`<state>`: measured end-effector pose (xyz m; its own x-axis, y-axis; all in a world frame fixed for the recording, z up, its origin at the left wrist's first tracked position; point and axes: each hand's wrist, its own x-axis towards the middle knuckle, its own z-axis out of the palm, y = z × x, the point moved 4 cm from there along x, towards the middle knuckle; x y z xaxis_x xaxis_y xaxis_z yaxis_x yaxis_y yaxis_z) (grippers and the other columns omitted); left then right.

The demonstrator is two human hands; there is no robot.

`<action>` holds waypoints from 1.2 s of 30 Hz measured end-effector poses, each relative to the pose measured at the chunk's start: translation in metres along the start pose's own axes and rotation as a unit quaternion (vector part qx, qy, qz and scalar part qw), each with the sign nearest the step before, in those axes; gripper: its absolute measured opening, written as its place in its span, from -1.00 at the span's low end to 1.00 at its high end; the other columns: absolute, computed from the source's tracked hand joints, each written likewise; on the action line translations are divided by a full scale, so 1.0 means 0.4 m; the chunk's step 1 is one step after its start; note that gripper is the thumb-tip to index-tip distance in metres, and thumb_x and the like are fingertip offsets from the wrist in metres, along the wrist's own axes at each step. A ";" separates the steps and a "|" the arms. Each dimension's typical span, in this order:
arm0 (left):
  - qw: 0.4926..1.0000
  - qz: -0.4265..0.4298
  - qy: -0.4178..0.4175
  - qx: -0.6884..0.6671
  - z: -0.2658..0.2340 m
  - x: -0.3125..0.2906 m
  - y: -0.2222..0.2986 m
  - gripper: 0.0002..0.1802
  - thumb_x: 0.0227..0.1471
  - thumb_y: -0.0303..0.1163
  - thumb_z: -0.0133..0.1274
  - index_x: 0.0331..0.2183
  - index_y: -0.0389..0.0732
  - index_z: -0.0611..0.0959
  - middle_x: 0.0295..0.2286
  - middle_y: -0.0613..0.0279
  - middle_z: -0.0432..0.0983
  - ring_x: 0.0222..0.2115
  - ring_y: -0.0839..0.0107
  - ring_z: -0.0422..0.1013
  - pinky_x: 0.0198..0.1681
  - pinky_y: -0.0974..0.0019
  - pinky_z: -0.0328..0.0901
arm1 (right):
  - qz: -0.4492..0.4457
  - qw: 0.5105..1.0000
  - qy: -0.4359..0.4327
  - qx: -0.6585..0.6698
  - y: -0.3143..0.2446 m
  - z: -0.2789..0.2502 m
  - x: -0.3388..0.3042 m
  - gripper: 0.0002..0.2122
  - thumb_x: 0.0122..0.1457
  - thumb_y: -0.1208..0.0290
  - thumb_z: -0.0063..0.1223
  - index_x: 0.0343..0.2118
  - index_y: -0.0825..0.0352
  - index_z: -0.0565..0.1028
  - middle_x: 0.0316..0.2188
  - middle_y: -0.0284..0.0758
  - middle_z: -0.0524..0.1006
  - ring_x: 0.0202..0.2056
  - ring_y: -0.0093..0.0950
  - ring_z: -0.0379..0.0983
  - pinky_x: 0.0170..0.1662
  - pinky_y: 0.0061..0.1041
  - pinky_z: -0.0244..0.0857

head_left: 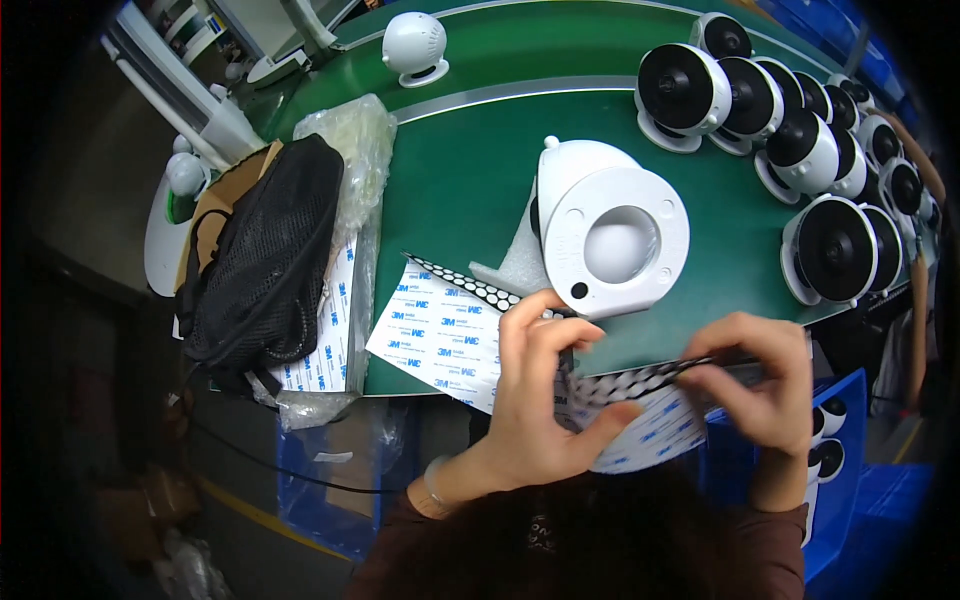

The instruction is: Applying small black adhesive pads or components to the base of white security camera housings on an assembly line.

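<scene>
A white adhesive-backed sheet with blue print [440,335] lies at the table's front edge, its black strip with white dots folded along the top. A similar printed sheet [655,432] is bent between my hands; I cannot tell whether both parts are one sheet. My left hand [545,400] has curled fingers and its thumb against the sheet's left side. My right hand [755,380] pinches the black dotted edge, slightly smeared by motion. Just beyond my hands, a white round device [665,225] lies tipped, its ring-shaped base facing up, on a piece of white foam [522,255].
Several white devices with black round faces [685,90] stand at the right. One white device [415,48] stands at the far left. A black mesh bag [270,250] rests beside plastic wrapping [350,150]. Blue bins [330,480] sit below the edge. Another person's arm [918,330] shows far right.
</scene>
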<state>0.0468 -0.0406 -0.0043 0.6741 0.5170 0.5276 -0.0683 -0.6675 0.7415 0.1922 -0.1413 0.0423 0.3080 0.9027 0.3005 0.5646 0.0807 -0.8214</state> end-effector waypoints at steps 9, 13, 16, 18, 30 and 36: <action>0.916 0.022 -0.148 0.371 -0.135 0.021 -0.116 -0.28 -0.26 -0.46 0.07 0.02 -0.32 0.23 -0.23 -0.03 0.34 -0.09 0.06 0.22 0.07 0.08 0.01 | 0.166 0.985 0.027 -0.031 0.198 -0.135 -0.082 -0.89 -0.13 0.55 0.11 -0.53 0.43 0.43 -0.66 -0.46 0.41 -0.59 -0.74 0.29 -0.49 -0.77 0.15; 0.930 -0.060 -0.137 0.336 -0.138 0.016 -0.096 -0.36 -0.25 -0.49 0.04 -0.02 -0.26 0.32 -0.34 0.06 0.37 -0.27 0.14 0.32 -0.01 0.13 0.11 | 0.187 0.979 0.031 -0.075 0.240 -0.117 -0.093 -0.89 -0.09 0.55 0.10 -0.51 0.43 0.42 -0.66 -0.44 0.41 -0.59 -0.74 0.29 -0.51 -0.77 0.14; 0.934 -0.041 -0.160 0.316 -0.168 -0.015 -0.110 -0.49 -0.30 -0.55 0.03 -0.15 -0.23 0.46 -0.41 0.07 0.36 -0.34 0.15 0.31 -0.17 0.20 0.19 | 0.201 0.976 0.030 -0.077 0.238 -0.111 -0.095 -0.89 -0.11 0.55 0.11 -0.50 0.43 0.43 -0.64 -0.40 0.43 -0.56 -0.68 0.33 -0.48 -0.73 0.17; 0.923 0.027 -0.126 0.364 -0.174 -0.011 -0.097 -0.62 -0.40 -0.60 0.00 -0.34 -0.24 0.56 -0.51 0.13 0.36 -0.45 0.18 0.31 -0.35 0.26 0.20 | 0.216 0.973 0.015 -0.075 0.218 -0.099 -0.083 -0.88 -0.14 0.56 0.12 -0.50 0.42 0.43 -0.63 -0.37 0.44 -0.54 -0.61 0.37 -0.45 -0.68 0.21; 0.823 0.333 -0.069 0.455 -0.096 -0.006 0.113 -0.78 -0.27 -0.47 0.01 -0.43 -0.22 0.62 -0.44 0.29 0.47 -0.48 0.43 0.34 -0.42 0.36 0.18 | 0.092 0.917 -0.343 0.179 0.091 0.171 -0.012 -0.58 0.14 0.21 -0.08 -0.03 0.40 0.28 -0.25 -0.14 0.46 -0.22 -0.33 0.41 -0.14 -0.45 0.24; 0.908 0.198 -0.118 0.349 -0.110 0.012 0.114 -0.46 -0.37 -0.16 0.22 -0.25 -0.17 0.58 -0.22 0.17 0.43 -0.17 0.20 0.33 -0.02 0.16 0.08 | 0.118 0.926 -0.273 0.234 0.078 0.121 -0.062 -0.60 0.02 0.43 0.08 -0.07 0.45 0.35 -0.17 -0.20 0.46 -0.16 -0.51 0.35 -0.06 -0.53 0.19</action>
<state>0.0147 -0.0449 0.0502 0.8426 0.0884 0.5312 0.0881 -0.9958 0.0259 0.1653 -0.1408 -0.0141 -0.1245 0.9873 -0.0989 0.0981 -0.0870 -0.9914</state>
